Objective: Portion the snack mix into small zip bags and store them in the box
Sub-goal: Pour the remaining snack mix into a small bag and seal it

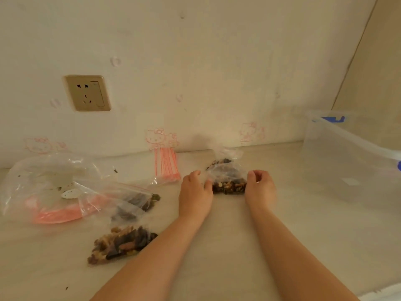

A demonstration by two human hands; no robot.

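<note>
Head: hands (curled) gripping bag

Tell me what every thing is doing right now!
Left hand: pinching the held bag.
Right hand: pinching it too.
Held bag: on the counter, snack mix inside.
Filled bags: lying flat, left.
Big bag: nearly empty.
Empty bags: stacked by the wall.
Box: open, looks empty.

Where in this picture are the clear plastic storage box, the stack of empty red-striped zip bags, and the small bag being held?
Clear plastic storage box [338, 161]: head view, on its near side wall.
Stack of empty red-striped zip bags [166, 165]: head view, middle of the stack.
Small clear zip bag of snack mix [229, 183]: head view, on the nuts inside.
</note>
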